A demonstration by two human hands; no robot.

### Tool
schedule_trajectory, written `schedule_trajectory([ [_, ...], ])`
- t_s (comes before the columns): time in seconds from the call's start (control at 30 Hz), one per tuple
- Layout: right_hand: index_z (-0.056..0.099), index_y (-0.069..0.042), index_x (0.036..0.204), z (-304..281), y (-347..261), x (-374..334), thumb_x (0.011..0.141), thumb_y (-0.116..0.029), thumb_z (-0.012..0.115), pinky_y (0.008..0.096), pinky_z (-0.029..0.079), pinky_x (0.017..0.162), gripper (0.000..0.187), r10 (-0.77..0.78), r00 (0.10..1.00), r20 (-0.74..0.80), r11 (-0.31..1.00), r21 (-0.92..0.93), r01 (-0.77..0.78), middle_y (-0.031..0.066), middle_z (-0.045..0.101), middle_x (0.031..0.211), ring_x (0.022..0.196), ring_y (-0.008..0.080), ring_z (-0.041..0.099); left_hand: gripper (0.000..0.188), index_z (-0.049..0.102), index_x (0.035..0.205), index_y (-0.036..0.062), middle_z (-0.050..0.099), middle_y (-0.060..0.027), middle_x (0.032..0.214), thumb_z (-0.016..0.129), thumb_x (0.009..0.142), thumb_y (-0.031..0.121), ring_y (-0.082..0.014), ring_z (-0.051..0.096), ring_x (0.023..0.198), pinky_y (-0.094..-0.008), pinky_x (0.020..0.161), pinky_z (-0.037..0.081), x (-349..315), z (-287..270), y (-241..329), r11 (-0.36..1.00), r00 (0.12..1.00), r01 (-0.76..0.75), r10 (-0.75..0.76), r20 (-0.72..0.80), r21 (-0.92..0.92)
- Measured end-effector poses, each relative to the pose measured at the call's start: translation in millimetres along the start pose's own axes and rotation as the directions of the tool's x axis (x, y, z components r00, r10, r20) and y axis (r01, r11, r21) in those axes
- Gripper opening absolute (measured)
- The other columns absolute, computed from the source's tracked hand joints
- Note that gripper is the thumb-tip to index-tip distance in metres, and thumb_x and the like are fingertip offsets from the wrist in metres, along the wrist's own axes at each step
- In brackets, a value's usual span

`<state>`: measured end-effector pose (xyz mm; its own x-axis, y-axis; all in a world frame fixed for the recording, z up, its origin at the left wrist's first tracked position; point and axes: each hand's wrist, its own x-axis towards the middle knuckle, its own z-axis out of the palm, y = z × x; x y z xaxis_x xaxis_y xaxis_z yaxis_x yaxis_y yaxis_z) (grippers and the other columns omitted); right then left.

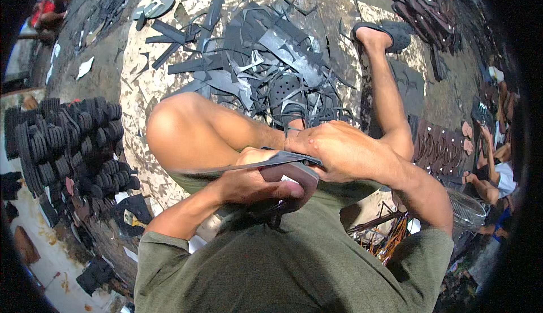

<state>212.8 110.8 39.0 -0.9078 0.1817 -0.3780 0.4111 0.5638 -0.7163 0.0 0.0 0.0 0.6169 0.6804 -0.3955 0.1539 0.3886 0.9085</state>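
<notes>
My left hand is closed around a sandal sole with a brown face, held tilted above my lap. Its thumb presses on the brown face beside a small white label. A thin black sheet lies along the sole's far side. My right hand is curled at the right end of this black sheet, its fingertips close to the sole's edge. Whatever those right fingers hold is hidden behind the hand.
Black offcuts heap up beyond my legs. Stacked black soles stand at left. Brown sandals lie far right, with more brown sandals nearer. Thin strips and a wire basket sit by my right elbow. Another person sits at right.
</notes>
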Motion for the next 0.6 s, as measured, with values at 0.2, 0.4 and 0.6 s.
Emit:
schedule_trajectory([
  [0.2, 0.058, -0.003, 0.137, 2.5, 23.2, -23.9, 0.088, -0.016, 0.073, 0.0459, 0.054, 0.100, 0.053, -0.148, 0.955, -0.257, 0.950, 0.232, 0.209, 0.0204, 0.068, 0.128, 0.117, 0.0386, 0.067, 0.074, 0.053, 0.147, 0.0033, 0.069, -0.0197, 0.125, 0.066, 0.094, 0.054, -0.0294, 0.067, 0.117, -0.0411, 0.101, 0.051, -6.6, -1.0, -37.8, 0.990, 0.980, 0.016, 0.013, -0.200, 0.142],
  [0.4, 0.054, -0.005, 0.146, 49.9, 29.6, -48.8, 0.086, -0.003, 0.074, 0.0366, 0.046, 0.112, 0.063, 0.299, 0.585, -0.754, 0.866, 0.471, 0.164, 0.0159, 0.064, 0.138, 0.126, 0.0246, 0.063, 0.109, 0.016, 0.164, 0.0220, 0.029, -0.0154, 0.166, 0.074, 0.083, 0.068, -0.0430, 0.036, 0.149, -0.0658, 0.113, 0.039, -20.6, -6.6, -35.5, 0.344, 0.688, -0.689, 0.584, -0.429, -0.638],
  [0.6, 0.053, -0.022, 0.147, 78.9, 5.0, 16.0, 0.080, 0.001, 0.074, 0.0448, 0.057, 0.079, 0.074, 0.203, 0.493, -0.846, 0.951, 0.291, 0.106, 0.0155, 0.068, 0.104, 0.092, 0.0388, 0.069, 0.036, 0.060, 0.130, 0.0122, 0.068, -0.0028, 0.120, 0.063, 0.104, 0.037, -0.0192, 0.067, 0.105, -0.0391, 0.098, 0.055, 49.5, 9.3, -7.3, 0.501, 0.486, -0.786, 0.139, -0.863, -0.362],
])
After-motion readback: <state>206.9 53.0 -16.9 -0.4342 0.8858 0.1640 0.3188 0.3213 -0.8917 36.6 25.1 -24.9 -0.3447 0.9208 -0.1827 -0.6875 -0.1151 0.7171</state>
